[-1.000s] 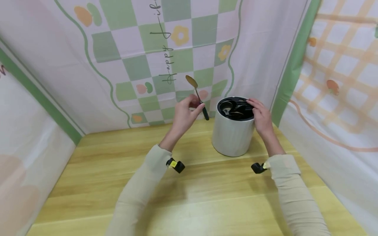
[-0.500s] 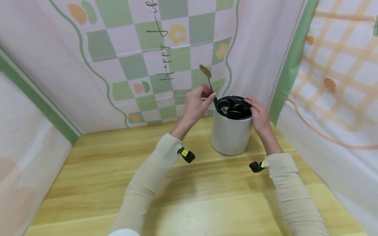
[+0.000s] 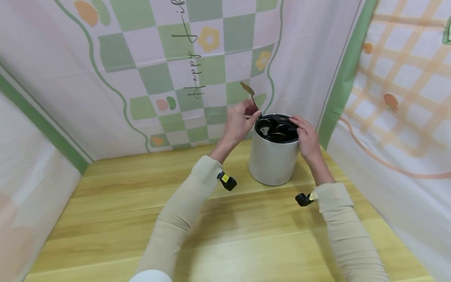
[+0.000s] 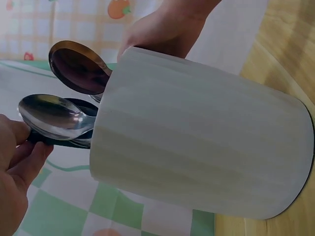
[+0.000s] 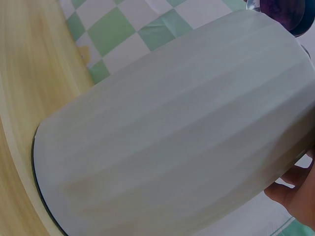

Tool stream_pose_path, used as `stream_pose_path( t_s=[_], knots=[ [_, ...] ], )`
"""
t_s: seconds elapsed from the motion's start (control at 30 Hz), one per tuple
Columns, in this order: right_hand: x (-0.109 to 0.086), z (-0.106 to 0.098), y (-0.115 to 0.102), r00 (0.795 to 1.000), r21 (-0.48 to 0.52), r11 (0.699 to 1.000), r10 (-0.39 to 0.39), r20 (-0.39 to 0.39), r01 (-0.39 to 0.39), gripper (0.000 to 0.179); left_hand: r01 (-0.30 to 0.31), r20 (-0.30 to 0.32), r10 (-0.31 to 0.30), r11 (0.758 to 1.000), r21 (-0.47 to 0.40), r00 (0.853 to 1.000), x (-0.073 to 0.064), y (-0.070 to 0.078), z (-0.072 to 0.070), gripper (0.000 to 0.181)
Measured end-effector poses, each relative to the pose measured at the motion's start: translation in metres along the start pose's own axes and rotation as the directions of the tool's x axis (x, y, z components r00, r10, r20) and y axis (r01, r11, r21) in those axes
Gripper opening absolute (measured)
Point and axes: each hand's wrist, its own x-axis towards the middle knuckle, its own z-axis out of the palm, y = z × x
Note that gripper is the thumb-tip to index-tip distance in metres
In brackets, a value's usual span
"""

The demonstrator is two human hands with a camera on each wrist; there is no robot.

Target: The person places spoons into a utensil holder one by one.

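Note:
My left hand (image 3: 239,123) pinches a spoon (image 3: 248,88) with a gold-coloured bowl and dark handle, at the back left rim of a white cylindrical utensil holder (image 3: 273,164). The spoon's bowl points up and its handle end is down inside the rim, mostly hidden. In the left wrist view, a silver spoon (image 4: 56,115) and a darker spoon (image 4: 78,69) stick out of the holder's mouth. My right hand (image 3: 308,139) grips the holder's right side, fingers over its rim. The holder stands upright on the table.
A wood-grain table (image 3: 218,250) lies under the holder. Behind it hangs a checked cloth (image 3: 208,70), with another printed cloth (image 3: 398,117) on the right. Black wrist cameras (image 3: 227,181) hang below both cuffs.
My left hand has moved right with the spoon, from beside the holder to its rim, and the handle end has gone down inside. The right hand stays on the holder.

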Motion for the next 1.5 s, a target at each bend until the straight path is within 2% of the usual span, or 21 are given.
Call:
stream_pose_path(
  t_s=[0.1,0.23,0.3,0.53,0.7,0.83,1.03,1.23,1.33,1.4,1.5],
  knots=[
    [0.0,0.0,0.0,1.0,0.003,1.0,-0.005,0.001,0.005,0.045,-0.013,0.043,0.012,0.999,0.029,0.999,0.001,-0.002,0.001,0.012],
    [-0.001,0.001,0.001,1.0,0.012,1.0,0.001,0.002,-0.001,0.045,-0.086,0.09,0.078,0.993,0.085,0.993,0.0,-0.002,0.002,0.01],
    [-0.003,0.002,0.002,1.0,0.012,1.0,0.006,0.002,-0.006,0.045,-0.103,0.102,0.094,0.991,0.09,0.99,-0.001,-0.001,0.002,0.009],
    [-0.003,0.002,0.004,1.0,0.017,1.0,-0.004,-0.013,0.005,0.044,-0.071,0.141,0.064,0.996,0.045,0.988,-0.001,0.004,-0.002,0.007],
    [-0.001,0.002,0.004,1.0,0.013,1.0,-0.01,-0.014,0.01,0.044,-0.116,0.187,0.086,0.98,0.159,0.979,0.001,0.007,-0.003,0.008],
    [-0.002,0.003,0.004,1.0,0.008,1.0,-0.004,-0.015,0.004,0.045,-0.122,0.217,0.066,0.96,0.254,0.974,0.003,0.011,-0.002,0.011],
    [-0.006,0.003,0.004,1.0,0.009,1.0,0.014,-0.021,-0.013,0.045,-0.116,0.262,0.051,0.964,0.239,0.964,0.004,0.016,0.001,0.014],
    [-0.005,0.004,0.001,1.0,0.009,1.0,0.012,-0.019,-0.012,0.045,-0.143,0.229,0.068,0.933,0.33,0.971,0.002,0.019,-0.007,0.013],
    [-0.003,0.002,0.001,0.999,0.007,1.0,0.007,-0.031,-0.007,0.045,-0.158,0.224,0.088,0.936,0.314,0.97,0.002,0.017,-0.011,0.013],
    [-0.002,0.002,0.0,0.999,0.004,1.0,0.005,-0.036,-0.005,0.045,-0.163,0.231,0.09,0.933,0.322,0.969,0.001,0.015,-0.011,0.013],
    [-0.001,0.002,-0.001,0.999,-0.001,1.0,0.004,-0.033,-0.004,0.045,-0.153,0.268,0.059,0.927,0.342,0.962,-0.002,0.01,-0.01,0.014]
  ],
)
